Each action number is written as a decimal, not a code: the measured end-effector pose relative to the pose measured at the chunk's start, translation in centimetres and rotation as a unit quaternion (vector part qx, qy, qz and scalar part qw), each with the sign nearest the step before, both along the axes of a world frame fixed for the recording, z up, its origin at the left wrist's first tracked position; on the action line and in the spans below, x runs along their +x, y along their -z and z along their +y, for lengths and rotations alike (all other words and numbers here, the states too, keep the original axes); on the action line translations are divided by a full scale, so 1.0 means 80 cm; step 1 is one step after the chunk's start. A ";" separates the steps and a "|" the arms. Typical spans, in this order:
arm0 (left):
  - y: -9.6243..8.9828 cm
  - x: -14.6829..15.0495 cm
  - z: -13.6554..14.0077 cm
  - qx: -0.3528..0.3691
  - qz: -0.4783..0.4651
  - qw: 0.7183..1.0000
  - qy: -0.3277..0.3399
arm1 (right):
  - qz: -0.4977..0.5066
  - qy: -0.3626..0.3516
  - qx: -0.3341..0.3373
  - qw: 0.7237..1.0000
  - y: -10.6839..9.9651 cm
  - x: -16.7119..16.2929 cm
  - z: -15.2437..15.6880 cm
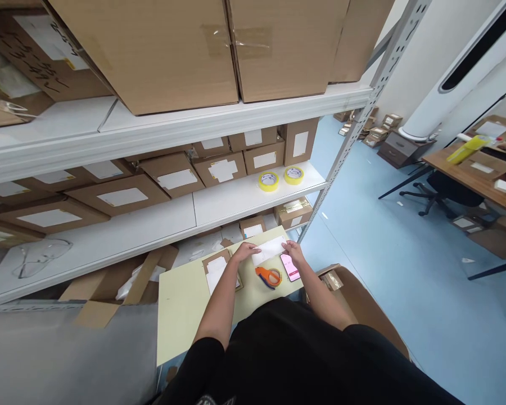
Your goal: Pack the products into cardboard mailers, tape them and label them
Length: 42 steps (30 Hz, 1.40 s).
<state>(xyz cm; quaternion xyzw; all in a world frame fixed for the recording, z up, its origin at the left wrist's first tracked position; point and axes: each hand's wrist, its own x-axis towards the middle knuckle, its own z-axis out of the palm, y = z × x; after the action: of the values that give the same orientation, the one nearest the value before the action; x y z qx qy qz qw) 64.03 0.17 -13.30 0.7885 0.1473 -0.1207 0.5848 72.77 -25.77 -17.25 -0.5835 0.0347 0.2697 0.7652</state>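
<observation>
A white sheet of paper (270,251) is stretched between my two hands above the pale yellow table (181,315). My left hand (246,251) pinches its left end, and my right hand (293,251) grips the right end. Just below the paper lies an orange and blue tape dispenser (269,277). A phone with a lit pink screen (290,268) rests beside it, under my right wrist. To the left of my left forearm sits a small cardboard box (216,264) with white paper on it, partly hidden by the arm.
Metal shelving (219,208) with labelled cardboard boxes rises in front. Two yellow tape rolls (269,181) lie on the middle shelf. An open carton (362,304) stands at my right, another (126,281) at the left. Farther right are a desk (459,163) and a chair.
</observation>
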 end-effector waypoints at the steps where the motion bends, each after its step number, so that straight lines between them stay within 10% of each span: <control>1: 0.000 -0.001 -0.001 -0.009 -0.004 1.000 -0.006 | -0.002 0.004 -0.001 1.000 0.000 0.001 0.001; 24: -0.005 -0.011 -0.026 -0.068 -0.014 0.996 -0.063 | -0.029 0.017 -0.009 0.999 -0.005 -0.003 0.000; 33: -0.020 -0.046 0.042 -0.031 -0.051 0.988 -0.145 | -0.031 0.108 0.004 0.994 -0.028 0.030 -0.067; 42: -0.017 0.015 -0.036 0.021 -0.096 0.979 -0.176 | -0.020 -0.015 0.034 0.999 -0.051 -0.022 -0.009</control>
<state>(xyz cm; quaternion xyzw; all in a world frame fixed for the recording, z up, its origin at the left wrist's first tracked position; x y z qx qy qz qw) 65.23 -2.71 -11.91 0.7703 0.2296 0.0635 0.5916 71.04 -26.51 -13.14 -0.5624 0.0017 0.2704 0.7814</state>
